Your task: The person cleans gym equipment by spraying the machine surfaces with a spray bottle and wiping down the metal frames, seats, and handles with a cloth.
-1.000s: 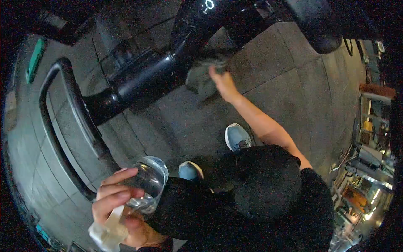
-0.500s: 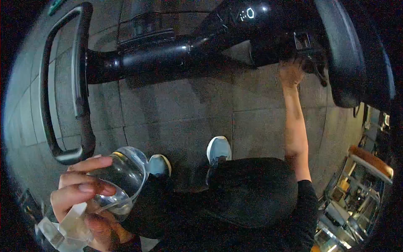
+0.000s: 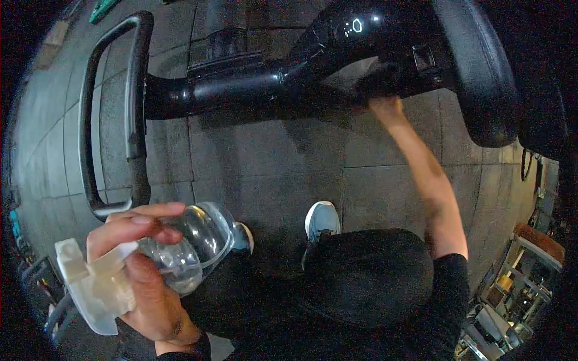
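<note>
A clear spray bottle (image 3: 208, 231) with a white trigger head lies tilted in my left hand (image 3: 147, 265) at the lower left. The fingers of that hand wrap round the bottle near its neck. My right hand (image 3: 387, 108) reaches forward to the underside of a glossy black machine frame (image 3: 235, 87). Bunched at its fingers is a dark cloth (image 3: 380, 78), hard to tell from the black frame behind it. The fingertips of this hand are hidden and its outline is slightly blurred.
A looped metal handle or foot bar (image 3: 137, 90) stands at the frame's left end. On the right is a thick black pad (image 3: 478, 72). Grey floor tiles (image 3: 265, 162) lie below, with my shoes (image 3: 322, 219) on them. Shelving with metal parts (image 3: 512, 289) stands at lower right.
My right hand has moved left along the frame, away from the pad, with the dark cloth. My left hand and the spray bottle have shifted slightly right, and the whole view has shifted a little.
</note>
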Demonstrator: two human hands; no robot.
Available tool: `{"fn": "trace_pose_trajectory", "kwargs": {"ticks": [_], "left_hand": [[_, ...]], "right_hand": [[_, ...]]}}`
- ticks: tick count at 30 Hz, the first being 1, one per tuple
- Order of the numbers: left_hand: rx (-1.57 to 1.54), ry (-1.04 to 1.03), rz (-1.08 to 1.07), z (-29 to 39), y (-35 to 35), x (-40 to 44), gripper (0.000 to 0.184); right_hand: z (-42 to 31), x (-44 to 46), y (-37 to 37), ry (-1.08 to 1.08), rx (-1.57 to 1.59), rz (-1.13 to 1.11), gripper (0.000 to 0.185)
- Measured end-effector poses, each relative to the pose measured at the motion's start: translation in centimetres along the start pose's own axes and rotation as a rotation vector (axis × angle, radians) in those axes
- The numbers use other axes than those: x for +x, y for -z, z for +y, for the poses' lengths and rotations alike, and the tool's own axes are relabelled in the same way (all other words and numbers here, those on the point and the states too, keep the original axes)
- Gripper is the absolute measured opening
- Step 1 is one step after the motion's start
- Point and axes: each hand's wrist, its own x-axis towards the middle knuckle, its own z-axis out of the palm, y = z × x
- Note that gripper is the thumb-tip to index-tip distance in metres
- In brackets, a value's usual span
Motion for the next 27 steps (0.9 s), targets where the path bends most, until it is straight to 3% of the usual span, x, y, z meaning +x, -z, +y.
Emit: {"fn": "trace_pose_trajectory", "kwargs": {"ticks": [5, 9, 17, 21, 23, 27], "left_hand": [[0.000, -0.031, -0.007, -1.1, 1.2, 0.9, 0.044], [-0.034, 0.008, 0.019, -1.6, 0.9, 1.7, 0.044], [0.013, -0.046, 0.112, -1.2, 2.9, 1.2, 0.041], [-0.139, -0.128, 0.081, -1.2, 4.2, 0.3, 0.039], [-0.205, -0.170, -0.029, -1.4, 5.3, 0.0, 0.039], [-0.231, -0.164, -0.205, -1.4, 7.6, -0.8, 0.040]], "right_hand": [[9.3, -0.6, 8.7, -0.317, 0.224, 0.266, 0.043], [5.2, 0.3, 5.0, -0.418, 0.116, 0.255, 0.044], [2.6, -0.3, 1.6, -0.370, 0.063, 0.148, 0.046], [-2.8, -2.8, -5.6, -0.145, -0.213, 0.198, 0.047], [-4.7, -3.2, -0.2, -0.137, -0.261, 0.131, 0.047], [-1.7, -1.9, 2.3, -0.346, 0.345, -0.011, 0.047]]}}
